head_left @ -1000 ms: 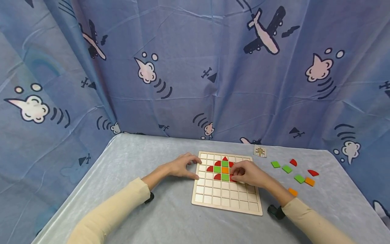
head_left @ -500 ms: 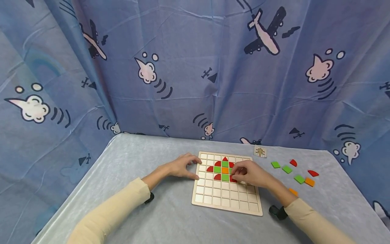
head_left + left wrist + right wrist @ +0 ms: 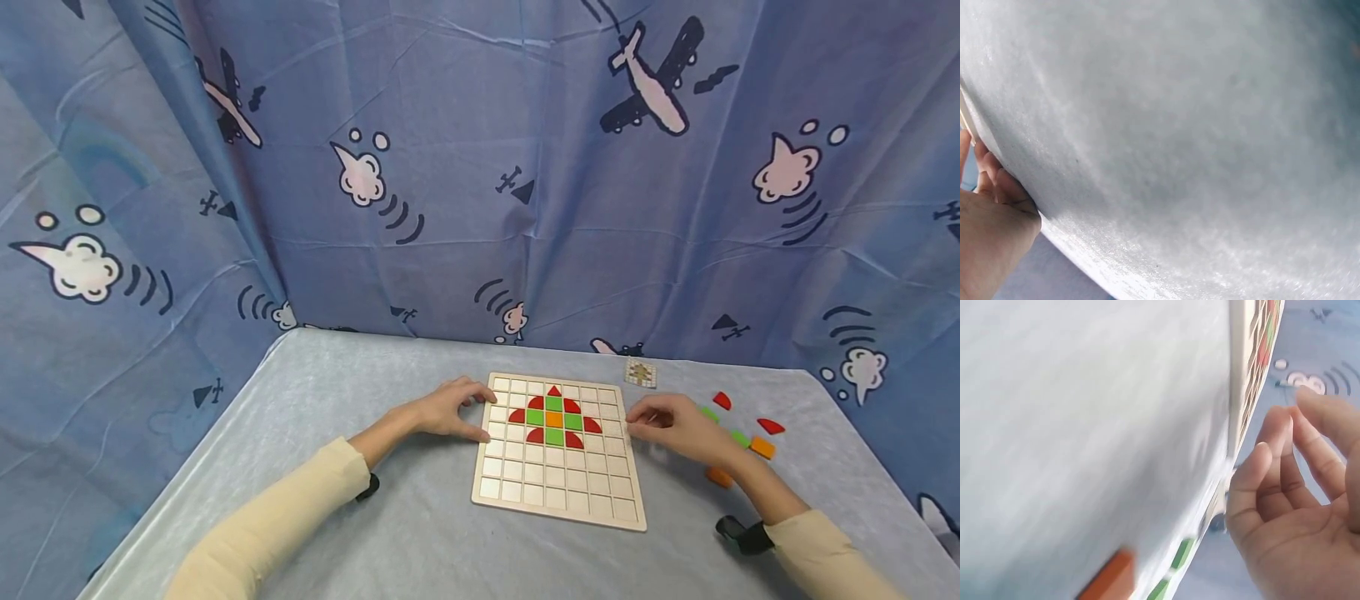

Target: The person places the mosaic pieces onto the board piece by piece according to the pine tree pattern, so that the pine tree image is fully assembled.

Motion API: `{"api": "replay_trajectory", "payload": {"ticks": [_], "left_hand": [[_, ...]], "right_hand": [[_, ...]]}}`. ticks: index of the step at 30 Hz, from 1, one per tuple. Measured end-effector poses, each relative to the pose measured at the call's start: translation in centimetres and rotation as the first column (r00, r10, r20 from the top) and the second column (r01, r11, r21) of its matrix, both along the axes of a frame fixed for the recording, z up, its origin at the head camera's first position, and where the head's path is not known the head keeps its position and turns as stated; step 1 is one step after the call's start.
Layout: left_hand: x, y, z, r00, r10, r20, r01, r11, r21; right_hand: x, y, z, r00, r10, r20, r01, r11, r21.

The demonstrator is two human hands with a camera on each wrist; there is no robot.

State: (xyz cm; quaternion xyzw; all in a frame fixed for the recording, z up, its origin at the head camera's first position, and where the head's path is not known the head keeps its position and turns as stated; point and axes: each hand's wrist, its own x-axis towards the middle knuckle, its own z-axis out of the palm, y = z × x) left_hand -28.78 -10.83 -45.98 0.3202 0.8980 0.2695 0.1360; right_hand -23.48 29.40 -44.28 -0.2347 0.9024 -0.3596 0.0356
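A light wooden grid board (image 3: 558, 479) lies on the table with a coloured tile pattern on its upper half. An orange square tile (image 3: 554, 418) sits at the pattern's centre, with green square tiles (image 3: 553, 437) around it. Red quarter-round tiles (image 3: 592, 425) flank these, and a red triangle (image 3: 553, 391) tops them. My left hand (image 3: 450, 408) has its thumb and fingertips spread at the board's left edge. Just off the right edge is my right hand (image 3: 678, 427), its fingers loosely bent and holding nothing, as the right wrist view shows.
Loose tiles lie on the table to the right: red pieces (image 3: 770, 426), orange ones (image 3: 762, 447) and green ones partly behind my right hand. A small pattern card (image 3: 641, 372) lies beyond the board's far right corner. A blue printed curtain (image 3: 450, 208) hangs behind the table.
My right hand has let go of the red tile at the pattern's lower right and moved right, off the board, uncovering the tiles beneath it. The left hand stays in place.
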Motion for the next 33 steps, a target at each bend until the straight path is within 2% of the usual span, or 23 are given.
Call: {"api": "replay_trajectory", "payload": {"ticks": [8,15,20,26,33], "left_hand": [[0.1,-0.1,0.0,1.0,0.012,0.009,-0.012,1.0,-0.002],[-0.1,-0.1,-0.1,1.0,0.009,-0.001,-0.009,1.0,-0.004],[0.0,-0.1,-0.1,1.0,0.01,-0.002,-0.01,1.0,-0.003],[0.0,0.0,0.0,1.0,0.011,0.007,-0.011,1.0,0.0],[0.0,-0.1,-0.1,1.0,0.012,0.0,-0.012,1.0,-0.004]], "right_hand": [[1.2,3.4,0.4,0.995,-0.095,0.014,0.094,0.994,0.047],[1.6,6.1,0.7,0.98,-0.191,0.061,0.181,0.973,0.14],[2.0,7.7,0.4,0.98,-0.188,0.063,0.175,0.971,0.165],[2.7,9.3,0.0,0.982,-0.157,0.103,0.138,0.976,0.169],[3.4,10.1,-0.6,0.975,-0.14,0.174,0.115,0.982,0.15]]}}
